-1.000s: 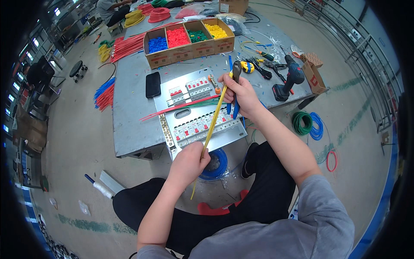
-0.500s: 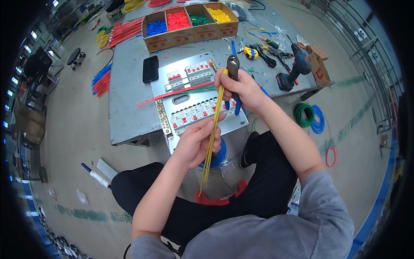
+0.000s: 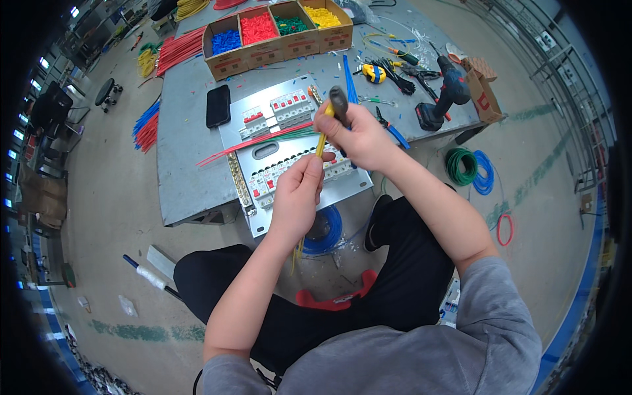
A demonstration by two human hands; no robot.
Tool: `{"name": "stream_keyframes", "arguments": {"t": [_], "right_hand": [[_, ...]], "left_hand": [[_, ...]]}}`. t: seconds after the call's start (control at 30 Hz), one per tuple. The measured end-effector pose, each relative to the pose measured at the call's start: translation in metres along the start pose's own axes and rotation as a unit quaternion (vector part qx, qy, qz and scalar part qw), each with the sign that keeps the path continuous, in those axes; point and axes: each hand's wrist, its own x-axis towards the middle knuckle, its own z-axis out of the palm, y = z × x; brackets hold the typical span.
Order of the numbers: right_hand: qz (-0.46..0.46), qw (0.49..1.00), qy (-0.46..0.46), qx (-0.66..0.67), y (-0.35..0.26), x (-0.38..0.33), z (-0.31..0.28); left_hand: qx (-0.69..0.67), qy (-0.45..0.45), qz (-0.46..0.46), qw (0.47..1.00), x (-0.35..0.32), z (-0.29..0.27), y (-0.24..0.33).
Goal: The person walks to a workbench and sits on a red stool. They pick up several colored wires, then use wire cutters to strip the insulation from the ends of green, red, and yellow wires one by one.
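My left hand (image 3: 301, 191) is closed round a bundle of thin yellow wires (image 3: 320, 146), whose loose ends hang below the wrist. Just above it, my right hand (image 3: 361, 135) grips a pair of pliers (image 3: 339, 104) with a dark metal head pointing up. Thumb and fingertips of that hand also pinch the wires' upper ends. The blue handles are mostly hidden behind the hand. Beneath both hands lies a metal mounting plate (image 3: 282, 212) with rows of circuit breakers (image 3: 268, 186), partly covered by my hands. Red and green wires (image 3: 263, 142) lie across the plate.
A cardboard box (image 3: 227, 66) of blue, red, green and yellow pieces stands at the back. A black phone (image 3: 218, 106) lies left of the plate. To the right are a tape measure (image 3: 374, 73), a cordless drill (image 3: 447, 95) and blue-handled pliers (image 3: 393, 130). Wire coils (image 3: 463, 166) lie on the floor.
My left hand has moved up the yellow wires, closer to my right hand. The right hand has turned, and the pliers' head has shifted slightly left.
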Motion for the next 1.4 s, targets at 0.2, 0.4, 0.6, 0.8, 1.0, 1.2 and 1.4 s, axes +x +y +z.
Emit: {"name": "stream_keyframes", "arguments": {"t": [0.2, 0.4, 0.6, 0.8, 1.0, 1.2, 1.4], "right_hand": [[0.022, 0.997, -0.054, 0.052, -0.011, -0.001, 0.005], [-0.012, 0.998, -0.034, -0.044, -0.016, -0.010, 0.009], [-0.037, 0.996, 0.003, -0.076, -0.010, -0.013, 0.021], [0.001, 0.999, -0.019, 0.034, -0.011, -0.007, 0.020], [0.005, 0.994, -0.082, 0.074, -0.017, -0.008, 0.005], [-0.046, 0.995, -0.077, 0.042, -0.009, -0.009, 0.008], [-0.013, 0.994, -0.053, 0.097, -0.001, -0.009, 0.015]], "left_hand": [[-0.141, -0.037, -0.007, 0.989, 0.003, -0.001, 0.000], [-0.079, -0.006, 0.029, 0.996, 0.005, 0.001, -0.003], [0.093, 0.066, 0.080, 0.990, 0.007, -0.003, -0.006], [-0.012, 0.015, 0.030, 0.999, 0.008, -0.007, 0.002], [-0.230, -0.150, -0.073, 0.959, 0.000, -0.016, 0.016], [-0.036, -0.082, 0.012, 0.996, -0.005, -0.012, 0.016], [0.052, -0.004, 0.020, 0.998, -0.007, -0.009, 0.020]]}}
